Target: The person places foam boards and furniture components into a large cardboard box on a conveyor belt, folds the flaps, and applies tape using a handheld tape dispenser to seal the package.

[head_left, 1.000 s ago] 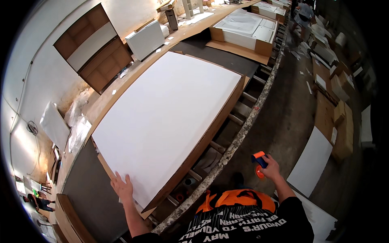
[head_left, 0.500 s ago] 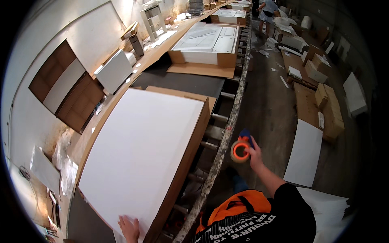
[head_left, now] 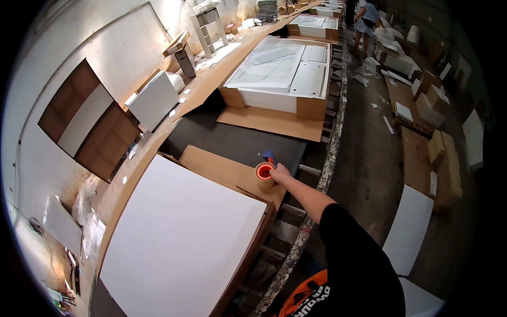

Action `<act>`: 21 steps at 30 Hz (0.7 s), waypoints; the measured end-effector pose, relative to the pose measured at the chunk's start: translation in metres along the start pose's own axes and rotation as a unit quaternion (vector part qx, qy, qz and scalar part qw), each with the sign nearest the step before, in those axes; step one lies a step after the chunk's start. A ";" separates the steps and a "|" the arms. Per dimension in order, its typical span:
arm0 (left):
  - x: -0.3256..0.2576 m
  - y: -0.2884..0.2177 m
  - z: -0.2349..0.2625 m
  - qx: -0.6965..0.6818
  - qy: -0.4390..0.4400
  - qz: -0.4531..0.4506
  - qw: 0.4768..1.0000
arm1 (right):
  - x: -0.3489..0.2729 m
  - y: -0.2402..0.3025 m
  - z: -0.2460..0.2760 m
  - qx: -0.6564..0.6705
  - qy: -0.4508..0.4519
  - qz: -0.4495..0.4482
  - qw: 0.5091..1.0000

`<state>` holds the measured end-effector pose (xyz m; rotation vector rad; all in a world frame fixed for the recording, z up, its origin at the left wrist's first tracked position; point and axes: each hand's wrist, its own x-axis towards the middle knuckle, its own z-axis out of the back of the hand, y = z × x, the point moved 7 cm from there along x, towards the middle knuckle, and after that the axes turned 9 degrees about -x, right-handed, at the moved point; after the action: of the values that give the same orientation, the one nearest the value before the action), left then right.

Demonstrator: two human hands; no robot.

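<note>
My right hand (head_left: 281,173) is closed around the handle of a tape dispenser (head_left: 264,181), which has a blue end and an orange hub inside a tan roll of tape. The dispenser is over the brown cardboard flap (head_left: 219,168) at the far end of the nearest carton; whether it touches the flap I cannot tell. A large white panel (head_left: 182,238) lies flat on top of this carton, bordered by brown cardboard edges. My left hand is out of view.
The carton rests on a dark conveyor belt (head_left: 203,129) with a worn metal side rail (head_left: 334,145). Ahead lies an open carton of white panels (head_left: 268,99). Boards lean on the left wall; cardboard and a white sheet (head_left: 409,227) lie right. A person (head_left: 365,24) stands far off.
My right hand has swung forward and left, carrying the tape dispenser from over the aisle to the carton's far flap. My left hand, earlier flat on the near panel, has left the view.
</note>
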<state>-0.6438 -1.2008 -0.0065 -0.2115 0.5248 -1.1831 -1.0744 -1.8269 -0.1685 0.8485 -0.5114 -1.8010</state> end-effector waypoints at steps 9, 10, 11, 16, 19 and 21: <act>0.022 0.016 -0.010 0.139 -0.035 -0.228 0.963 | -0.304 0.128 -0.030 -0.395 0.233 0.639 0.618; 0.033 0.008 -0.006 0.110 -0.054 -0.219 0.968 | -0.291 0.138 -0.053 -0.391 0.222 0.630 0.634; 0.035 -0.001 0.000 0.078 -0.069 -0.196 0.975 | -0.285 0.145 -0.076 -0.385 0.224 0.624 0.642; -0.007 0.038 0.011 0.056 -0.070 -0.159 0.983 | -0.344 0.158 -0.093 -0.412 0.142 0.660 0.612; 0.022 0.054 0.018 0.110 0.011 -0.139 0.984 | -0.486 0.151 -0.124 -0.232 0.130 0.816 0.513; 0.006 0.053 0.013 0.100 0.042 -0.118 0.987 | -0.572 0.135 -0.170 -0.257 0.255 0.782 0.508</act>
<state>-0.5923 -1.1884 -0.0194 -0.0519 0.4593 -1.4718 -0.7388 -1.3402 -0.0102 0.1439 -0.1206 0.1174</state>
